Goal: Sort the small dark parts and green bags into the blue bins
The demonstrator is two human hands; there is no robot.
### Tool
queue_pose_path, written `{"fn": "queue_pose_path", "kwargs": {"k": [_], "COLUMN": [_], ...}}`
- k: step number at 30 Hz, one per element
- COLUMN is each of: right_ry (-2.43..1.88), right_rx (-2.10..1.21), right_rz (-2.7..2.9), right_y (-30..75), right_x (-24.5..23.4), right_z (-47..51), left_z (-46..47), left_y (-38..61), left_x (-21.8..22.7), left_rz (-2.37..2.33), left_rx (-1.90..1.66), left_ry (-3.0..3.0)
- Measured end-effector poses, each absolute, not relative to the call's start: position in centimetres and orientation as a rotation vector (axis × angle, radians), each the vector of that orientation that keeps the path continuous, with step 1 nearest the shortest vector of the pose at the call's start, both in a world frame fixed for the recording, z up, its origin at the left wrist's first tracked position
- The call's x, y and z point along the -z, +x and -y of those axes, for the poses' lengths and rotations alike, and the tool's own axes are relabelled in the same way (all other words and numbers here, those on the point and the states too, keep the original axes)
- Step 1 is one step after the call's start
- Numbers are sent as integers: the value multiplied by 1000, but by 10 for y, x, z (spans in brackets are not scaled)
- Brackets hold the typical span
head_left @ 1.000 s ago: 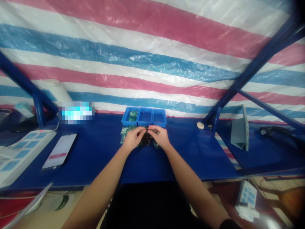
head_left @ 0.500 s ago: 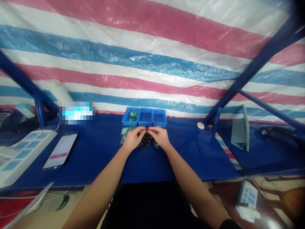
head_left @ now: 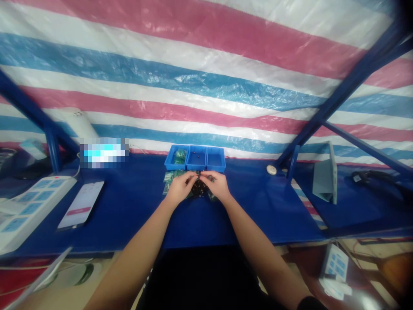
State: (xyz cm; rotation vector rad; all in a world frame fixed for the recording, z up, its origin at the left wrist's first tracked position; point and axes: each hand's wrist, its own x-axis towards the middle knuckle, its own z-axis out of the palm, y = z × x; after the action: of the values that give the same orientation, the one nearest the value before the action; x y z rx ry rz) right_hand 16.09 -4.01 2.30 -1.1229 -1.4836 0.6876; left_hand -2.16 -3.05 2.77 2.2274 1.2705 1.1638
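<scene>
My left hand [head_left: 179, 188] and my right hand [head_left: 217, 185] meet over a heap of small black parts [head_left: 198, 190] on the blue table. Fingers of both hands are pinched close together above the heap. Whatever lies between the fingertips is too small to make out. Small green packets or boards [head_left: 168, 178] lie beside my left hand, partly under it. Just beyond the hands stand three joined blue trays [head_left: 196, 168]. The left tray holds green pieces [head_left: 180, 156], and a tiny dark piece [head_left: 197, 156] lies in the middle one.
On the left lie a phone [head_left: 80, 204] and a white power strip [head_left: 38, 206]. A round pale disc [head_left: 271, 170] and a grey stand-like panel [head_left: 325, 174] are to the right. Blue frame bars [head_left: 338, 99] slope in front of a striped sheet [head_left: 193, 64].
Both hands stay pinched over the black heap in nearly the same place. Only a very slight shift of the view shows.
</scene>
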Motion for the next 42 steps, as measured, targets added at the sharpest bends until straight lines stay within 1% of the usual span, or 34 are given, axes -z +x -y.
{"fn": "queue_pose_path", "kwargs": {"k": [10,22,28,42], "right_ry": [-1127,-1111,-1128,-1130], "right_rx": [-687,-730,-729,-738], "right_rz": [1489,1457,1434,1453], "right_y": [162,160,160,160], "right_x": [-26,-24,-25,-22], "right_z": [41,41,41,40], "left_z": [30,31,31,33], "left_y": [-21,-21,-21,-21], "left_x": [-26,-28,-27,-29], "left_rz": [-1255,-1248,-1291,-1297], "left_rx": [-1208,-1134,-1183,-1137], "left_ry": [2208,2250,2213,2183]}}
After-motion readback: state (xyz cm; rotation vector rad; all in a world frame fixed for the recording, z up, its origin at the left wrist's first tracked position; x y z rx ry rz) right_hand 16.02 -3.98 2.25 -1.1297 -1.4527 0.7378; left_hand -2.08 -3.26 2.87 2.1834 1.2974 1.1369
